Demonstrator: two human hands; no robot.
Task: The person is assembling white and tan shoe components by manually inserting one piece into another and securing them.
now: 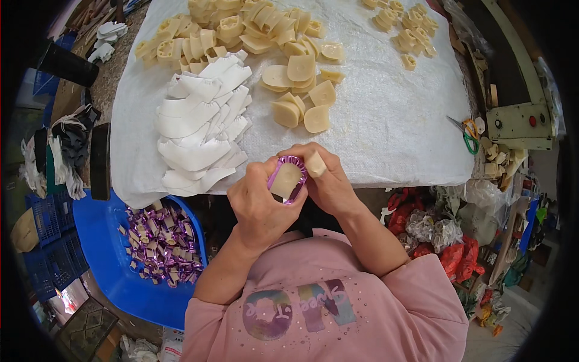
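Just in front of the table's near edge, both my hands are closed round one beige shoe heel [286, 180]. Shiny purple covering wraps its sides, gathered in small pleats round the rim, while its beige face points up. My left hand [256, 199] grips the left side, fingers curled under it. On the opposite side, my right hand [329, 187] presses at the rim; a pale cover sits on one of its fingertips. Bare beige heels [300, 90] lie loose beyond my hands. Left of them, curved white cover pieces [202, 120] overlap in a stack.
A bigger heap of heels [229, 27] covers the far table, with more heels [415, 30] at far right. Below the table's left side, a blue tub [108, 265] holds many purple-covered heels. Scissors [464, 131] lie at the right edge, near a green machine [520, 122].
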